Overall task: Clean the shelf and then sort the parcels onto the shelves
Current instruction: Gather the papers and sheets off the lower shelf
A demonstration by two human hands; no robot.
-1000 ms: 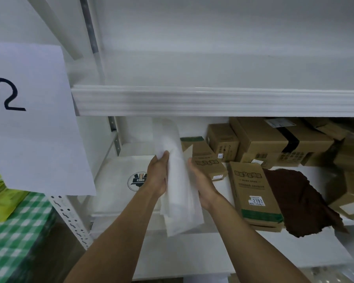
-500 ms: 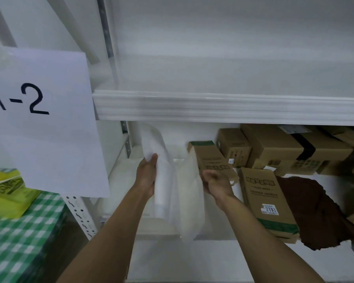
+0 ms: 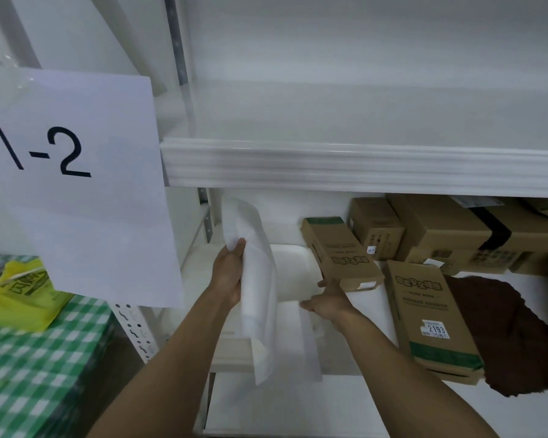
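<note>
My left hand grips a soft white parcel bag by its left edge and holds it upright in front of the lower shelf. My right hand is a hand's width to the right and pinches a loose white flap of that bag, which hangs down below it. Behind the bag a flat white parcel lies on the shelf. Cardboard parcels fill the right side: a long box, a box labelled 2193 and bigger boxes at the back.
A brown cloth lies on the lower shelf at the right. The upper shelf's white front rim runs just above my hands. A paper sheet marked 1-2 hangs on the left post. Left of the rack are a green checked surface and a yellow bag.
My hands have drawn apart: the right one slid right and down from the bag's side to its loose flap. The left hand still holds the bag upright. The view shifted left.
</note>
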